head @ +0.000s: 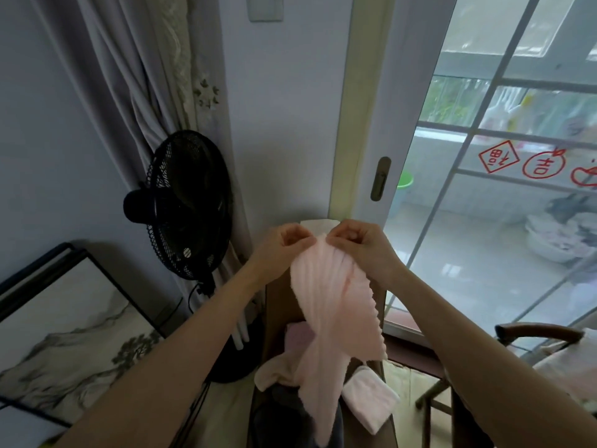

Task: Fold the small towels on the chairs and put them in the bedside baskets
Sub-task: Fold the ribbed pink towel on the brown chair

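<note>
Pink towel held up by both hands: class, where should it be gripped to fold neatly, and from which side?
Grip the pink towel at its two top corners, from above. It hangs bunched from pinches close together; left hand and right hand moving apart should flatten it.

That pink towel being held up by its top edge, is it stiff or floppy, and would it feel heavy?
Probably very floppy: the pink towel hangs in loose folds from where the left hand and right hand pinch its top edge. Likely light, since fingertip pinches alone seem to carry it. Its ribbed, fuzzy-looking surface suggests it is not slippery.
</note>
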`<state>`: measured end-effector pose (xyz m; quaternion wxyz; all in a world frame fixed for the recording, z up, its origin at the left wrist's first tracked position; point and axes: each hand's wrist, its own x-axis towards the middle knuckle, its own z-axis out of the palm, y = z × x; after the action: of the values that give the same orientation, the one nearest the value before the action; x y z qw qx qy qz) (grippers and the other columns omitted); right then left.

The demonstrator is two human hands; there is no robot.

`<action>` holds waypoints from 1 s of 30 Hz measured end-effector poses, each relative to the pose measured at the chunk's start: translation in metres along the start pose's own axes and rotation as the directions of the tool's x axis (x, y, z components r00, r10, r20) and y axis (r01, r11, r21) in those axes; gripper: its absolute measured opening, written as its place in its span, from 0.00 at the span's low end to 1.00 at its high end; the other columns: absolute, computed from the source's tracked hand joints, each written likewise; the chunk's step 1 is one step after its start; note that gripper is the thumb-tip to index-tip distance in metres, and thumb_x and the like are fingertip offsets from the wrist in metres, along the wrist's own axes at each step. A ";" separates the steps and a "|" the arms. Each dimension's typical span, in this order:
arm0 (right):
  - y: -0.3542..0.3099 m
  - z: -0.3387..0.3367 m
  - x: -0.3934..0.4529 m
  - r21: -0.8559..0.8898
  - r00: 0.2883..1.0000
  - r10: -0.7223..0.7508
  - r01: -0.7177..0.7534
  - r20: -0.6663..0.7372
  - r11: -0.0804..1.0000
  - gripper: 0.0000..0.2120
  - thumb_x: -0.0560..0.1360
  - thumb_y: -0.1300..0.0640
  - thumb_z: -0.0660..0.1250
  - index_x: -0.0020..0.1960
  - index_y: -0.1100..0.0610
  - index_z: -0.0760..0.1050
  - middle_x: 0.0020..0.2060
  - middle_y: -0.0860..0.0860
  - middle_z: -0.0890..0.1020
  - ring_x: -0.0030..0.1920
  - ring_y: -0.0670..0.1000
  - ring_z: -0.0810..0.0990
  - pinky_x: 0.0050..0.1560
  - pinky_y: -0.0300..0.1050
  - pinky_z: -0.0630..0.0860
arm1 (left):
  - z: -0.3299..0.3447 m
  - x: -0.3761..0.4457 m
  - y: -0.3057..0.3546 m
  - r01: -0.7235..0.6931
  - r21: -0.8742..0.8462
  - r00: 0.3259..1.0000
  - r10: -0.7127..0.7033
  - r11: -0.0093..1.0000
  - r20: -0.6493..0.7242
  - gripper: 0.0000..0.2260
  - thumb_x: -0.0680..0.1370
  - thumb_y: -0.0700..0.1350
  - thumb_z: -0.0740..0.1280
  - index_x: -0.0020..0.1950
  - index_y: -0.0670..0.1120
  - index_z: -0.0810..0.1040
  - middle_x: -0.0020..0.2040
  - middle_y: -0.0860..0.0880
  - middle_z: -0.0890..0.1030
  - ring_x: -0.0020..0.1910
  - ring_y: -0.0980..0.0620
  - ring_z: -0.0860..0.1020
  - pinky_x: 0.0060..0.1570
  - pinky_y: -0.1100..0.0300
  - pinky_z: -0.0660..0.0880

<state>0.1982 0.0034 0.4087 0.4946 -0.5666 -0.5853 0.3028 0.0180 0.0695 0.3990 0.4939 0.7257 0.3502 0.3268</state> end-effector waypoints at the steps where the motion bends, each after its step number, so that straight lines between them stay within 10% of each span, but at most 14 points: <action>1: 0.001 -0.002 -0.001 0.008 1.000 0.006 -0.006 -0.006 1.000 0.04 0.73 0.63 0.72 0.42 0.56 0.81 0.32 0.40 0.82 0.35 0.39 0.79 0.40 0.29 0.72 | 0.002 0.001 0.001 0.015 0.010 1.000 -0.015 1.000 0.015 0.04 0.79 0.44 0.66 0.49 0.44 0.78 0.44 0.49 0.81 0.38 0.60 0.77 0.40 0.68 0.73; 8: 0.007 -0.012 -0.009 0.005 1.000 0.004 -0.004 -0.003 1.000 0.04 0.71 0.63 0.74 0.43 0.55 0.84 0.38 0.49 0.85 0.40 0.46 0.82 0.44 0.33 0.75 | 0.013 -0.003 0.007 0.201 0.100 0.951 -0.218 0.975 0.221 0.15 0.82 0.55 0.57 0.63 0.49 0.74 0.42 0.55 0.76 0.37 0.59 0.74 0.36 0.66 0.71; 13: 0.008 -0.014 -0.014 -0.022 1.000 -0.022 0.022 -0.010 1.000 0.07 0.71 0.64 0.74 0.42 0.53 0.83 0.40 0.50 0.85 0.42 0.49 0.83 0.45 0.34 0.77 | 0.016 -0.010 0.008 0.215 0.059 0.943 -0.223 0.975 0.248 0.17 0.81 0.53 0.61 0.52 0.40 0.81 0.32 0.57 0.76 0.31 0.62 0.74 0.34 0.69 0.70; 22: 0.024 -0.008 -0.013 -0.090 0.992 0.007 -0.018 -0.122 0.996 0.10 0.72 0.64 0.73 0.39 0.49 0.81 0.32 0.40 0.81 0.35 0.43 0.79 0.39 0.34 0.76 | 0.021 -0.005 0.023 -0.042 -0.069 0.984 0.029 0.997 -0.175 0.08 0.80 0.46 0.65 0.51 0.41 0.79 0.41 0.51 0.77 0.39 0.56 0.76 0.29 0.65 0.75; 30: 0.048 -0.009 -0.006 -0.011 0.954 0.167 -0.175 -0.249 0.984 0.02 0.76 0.61 0.70 0.46 0.55 0.81 0.39 0.49 0.82 0.43 0.53 0.81 0.48 0.48 0.77 | 0.012 -0.010 0.021 -0.142 -0.192 0.886 0.038 0.971 -0.462 0.05 0.79 0.40 0.66 0.46 0.41 0.80 0.38 0.51 0.79 0.39 0.58 0.80 0.37 0.58 0.81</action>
<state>0.2235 0.0037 0.3665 0.5260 -0.6565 -0.4729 0.2620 0.0265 0.0495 0.4136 0.4600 0.5852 0.3833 0.5469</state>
